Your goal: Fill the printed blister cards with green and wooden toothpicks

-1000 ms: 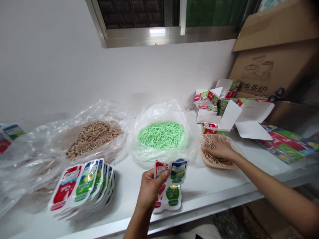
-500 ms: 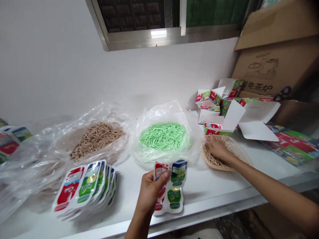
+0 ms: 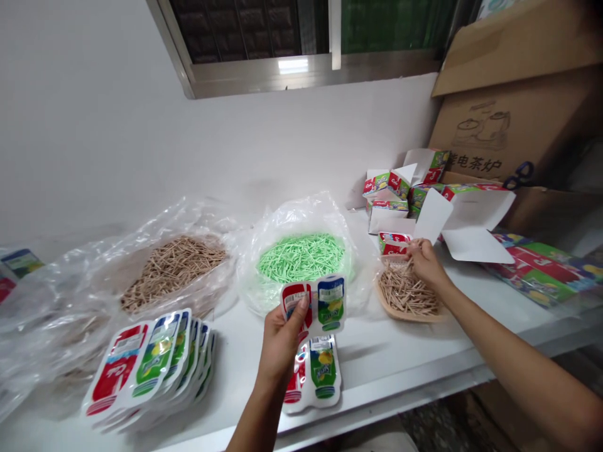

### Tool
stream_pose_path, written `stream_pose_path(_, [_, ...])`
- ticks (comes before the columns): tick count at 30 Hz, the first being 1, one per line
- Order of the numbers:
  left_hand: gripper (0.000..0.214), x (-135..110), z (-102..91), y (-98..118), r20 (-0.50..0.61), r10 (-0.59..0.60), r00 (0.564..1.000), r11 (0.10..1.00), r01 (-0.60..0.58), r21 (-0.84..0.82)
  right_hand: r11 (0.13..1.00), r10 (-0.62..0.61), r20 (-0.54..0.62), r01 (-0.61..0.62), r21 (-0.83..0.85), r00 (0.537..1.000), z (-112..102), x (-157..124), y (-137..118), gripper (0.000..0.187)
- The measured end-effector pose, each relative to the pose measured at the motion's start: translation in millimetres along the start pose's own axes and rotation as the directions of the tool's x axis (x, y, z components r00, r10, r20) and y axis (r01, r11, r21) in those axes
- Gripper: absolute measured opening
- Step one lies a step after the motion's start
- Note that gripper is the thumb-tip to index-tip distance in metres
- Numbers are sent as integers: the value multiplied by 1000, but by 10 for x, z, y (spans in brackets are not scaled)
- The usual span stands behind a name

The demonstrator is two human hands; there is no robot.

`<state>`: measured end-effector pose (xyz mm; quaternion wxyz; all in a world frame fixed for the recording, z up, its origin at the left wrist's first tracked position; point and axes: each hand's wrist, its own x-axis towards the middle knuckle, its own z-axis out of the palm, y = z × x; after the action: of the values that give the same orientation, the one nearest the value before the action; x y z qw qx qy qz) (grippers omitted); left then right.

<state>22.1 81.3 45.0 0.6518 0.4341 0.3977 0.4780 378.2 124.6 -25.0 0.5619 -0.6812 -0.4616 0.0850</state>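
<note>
My left hand (image 3: 277,339) pinches the left side of a bottle-shaped packet (image 3: 331,307) with a red half and a green half, held up off the table. Below it a matching packet (image 3: 324,370) lies near the table's front edge. My right hand (image 3: 426,263) is over the far side of a shallow tray (image 3: 400,316) of short brown sticks (image 3: 407,290). Its fingers are pinched together; what is between them is too small to make out. A pile of green sticks (image 3: 301,257) lies in a clear plastic bag behind my left hand.
A fanned stack of packets (image 3: 155,364) lies at the left. Behind it an open bag holds brown sticks (image 3: 174,270). Small printed boxes (image 3: 389,213), some with raised flaps, stand at the back right, before a large cardboard carton (image 3: 499,125) and blue-handled scissors (image 3: 518,176).
My right hand has risen out of the brown sticks, its fingers now pinched together. My left hand has lifted its packet slightly, showing more of the packet on the table. The view has shifted slightly.
</note>
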Motion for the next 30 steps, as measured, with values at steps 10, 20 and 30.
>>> stream_pose_path(10, [26, 648, 1075, -11, 121, 379, 917, 924, -383, 6, 936, 50, 46, -62, 345, 998, -208, 161, -143, 39])
stream_pose_path(20, [24, 1044, 1960, -631, 48, 322, 946, 941, -314, -125, 659, 163, -27, -88, 747, 986, -84, 49, -395, 39])
stream_pose_path(30, [18, 1217, 2317, -1107, -140, 15, 990, 930, -65, -362, 666, 168, 87, -178, 724, 982, 76, -138, -482, 64])
